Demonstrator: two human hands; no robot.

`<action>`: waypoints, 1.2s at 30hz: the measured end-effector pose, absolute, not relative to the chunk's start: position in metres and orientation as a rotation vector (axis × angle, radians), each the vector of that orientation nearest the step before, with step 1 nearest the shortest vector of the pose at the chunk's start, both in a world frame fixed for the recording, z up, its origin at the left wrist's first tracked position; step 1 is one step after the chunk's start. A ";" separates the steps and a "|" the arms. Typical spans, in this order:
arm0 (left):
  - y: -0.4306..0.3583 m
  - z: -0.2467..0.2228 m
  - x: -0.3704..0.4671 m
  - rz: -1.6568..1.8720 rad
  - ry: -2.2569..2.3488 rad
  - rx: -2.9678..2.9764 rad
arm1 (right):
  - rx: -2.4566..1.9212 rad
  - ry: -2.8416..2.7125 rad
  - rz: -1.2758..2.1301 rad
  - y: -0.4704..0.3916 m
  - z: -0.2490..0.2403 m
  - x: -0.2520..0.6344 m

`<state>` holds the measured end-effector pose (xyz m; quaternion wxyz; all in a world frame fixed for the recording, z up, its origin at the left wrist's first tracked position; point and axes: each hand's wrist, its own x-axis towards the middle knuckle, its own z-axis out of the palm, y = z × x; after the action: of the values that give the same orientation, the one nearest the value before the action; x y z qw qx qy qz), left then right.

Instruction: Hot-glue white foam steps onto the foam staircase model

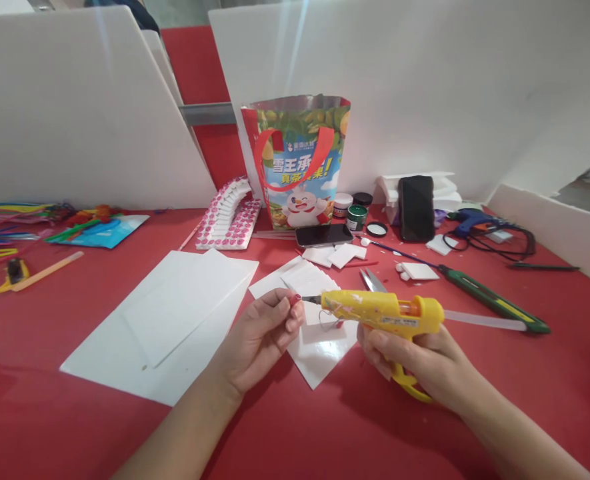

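My right hand (425,360) is wrapped round the handle of a yellow hot glue gun (367,307), its nozzle pointing left. A translucent glue stick (485,321) sticks out of the gun's back. In front of the nozzle, my left hand (259,333) pinches a tiny red piece (295,300) between thumb and fingertips; its kind is too small to make out. The nozzle tip is at or nearly touching this piece. Beneath both hands lies a fan of white square sheets (317,360), partly hidden by the left fingers. Scissors (372,280) lie behind the gun, their handles out of sight.
Large white boards (109,350) lie at left, near a yellow utility knife (15,272). Behind stand a pink-dotted white foam piece (229,220), a printed bag (299,173), paint jars (357,217) and a phone (417,208). A green tool (495,299) and blue glue gun (472,223) lie right.
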<state>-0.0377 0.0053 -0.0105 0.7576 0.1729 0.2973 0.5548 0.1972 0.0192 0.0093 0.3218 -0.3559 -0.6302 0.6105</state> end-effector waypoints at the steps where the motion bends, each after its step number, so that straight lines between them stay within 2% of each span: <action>1: 0.005 -0.010 -0.038 1.211 0.647 0.372 | -0.936 -1.656 1.602 0.019 0.009 0.197; 22: 0.006 -0.007 -0.036 1.242 0.691 0.372 | -0.895 -1.637 1.649 0.017 0.008 0.196; 28: 0.006 -0.004 -0.035 1.246 0.719 0.401 | -0.721 -1.375 1.767 0.017 0.009 0.198; 32: 0.005 -0.001 -0.035 1.252 0.720 0.432 | -0.789 -1.269 1.619 0.022 0.017 0.204; 36: 0.003 0.001 -0.036 1.291 0.719 0.432 | -1.023 -1.329 1.278 0.028 0.039 0.217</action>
<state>-0.0363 0.0032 0.0006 0.7181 0.1953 0.3248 0.5836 0.2170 0.0276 0.0392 0.4941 -0.4217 -0.5481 0.5269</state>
